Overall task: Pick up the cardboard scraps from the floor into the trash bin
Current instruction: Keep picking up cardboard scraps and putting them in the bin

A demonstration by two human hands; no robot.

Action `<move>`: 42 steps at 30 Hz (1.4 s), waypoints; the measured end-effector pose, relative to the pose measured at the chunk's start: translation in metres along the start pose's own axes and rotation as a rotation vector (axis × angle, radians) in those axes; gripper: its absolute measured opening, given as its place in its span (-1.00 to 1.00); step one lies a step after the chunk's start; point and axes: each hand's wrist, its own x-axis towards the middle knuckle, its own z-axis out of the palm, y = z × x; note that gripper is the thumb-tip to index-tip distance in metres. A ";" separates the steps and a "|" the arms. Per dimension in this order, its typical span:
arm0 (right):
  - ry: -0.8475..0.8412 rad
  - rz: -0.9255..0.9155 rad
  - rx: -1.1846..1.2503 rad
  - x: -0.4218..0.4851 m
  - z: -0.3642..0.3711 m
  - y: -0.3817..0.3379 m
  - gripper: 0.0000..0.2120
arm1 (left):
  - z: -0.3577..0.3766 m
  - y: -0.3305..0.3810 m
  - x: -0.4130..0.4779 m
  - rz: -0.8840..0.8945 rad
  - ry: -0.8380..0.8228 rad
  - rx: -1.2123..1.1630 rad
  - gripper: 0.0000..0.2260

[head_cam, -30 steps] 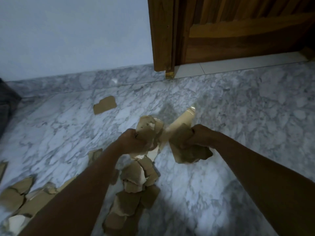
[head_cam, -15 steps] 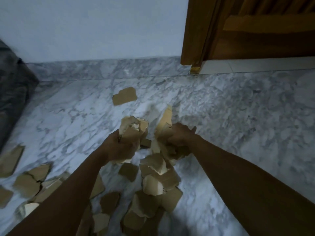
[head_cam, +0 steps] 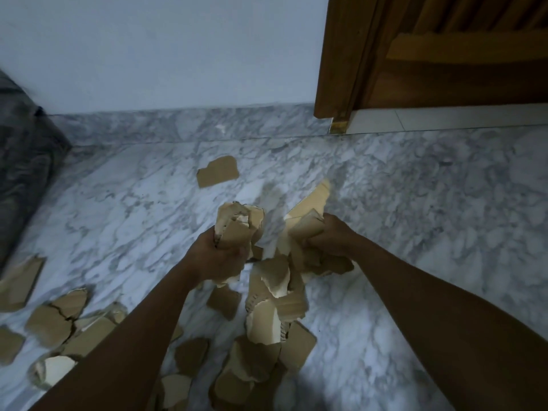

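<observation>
- Left grip (head_cam: 218, 256), frame centre: clenched round a scrap bundle (head_cam: 237, 225), bunched to carry many at once.
- Right grip (head_cam: 329, 238): clenched round a second bundle (head_cam: 310, 207).
- Loose cardboard scraps (head_cam: 50, 324): floor (head_cam: 430, 247), lower left and centre.

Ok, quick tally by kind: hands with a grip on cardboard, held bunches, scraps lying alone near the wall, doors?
Hands gripping cardboard: 2, left hand and right hand
Held bunches: 2, left bunch and right bunch
Lone scrap near the wall: 1
Wooden door: 1
Total: 6
Scraps below the hands overlap too much to count.
</observation>
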 end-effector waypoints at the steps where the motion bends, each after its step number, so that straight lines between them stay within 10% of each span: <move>1: 0.022 -0.013 0.087 -0.003 -0.008 0.004 -0.37 | 0.001 0.001 -0.001 -0.020 0.009 -0.016 -0.84; 15: -0.136 0.068 1.041 -0.089 -0.078 -0.011 -0.50 | 0.050 0.075 0.013 -0.078 -0.075 -0.252 -0.90; 23: 0.076 0.054 1.239 -0.135 -0.082 -0.032 -0.67 | 0.122 0.154 0.025 0.071 -0.279 -0.204 -0.48; 42: 1.213 0.161 1.385 -0.529 -0.139 0.092 -0.72 | 0.407 0.292 -0.206 0.484 -1.205 0.123 -0.49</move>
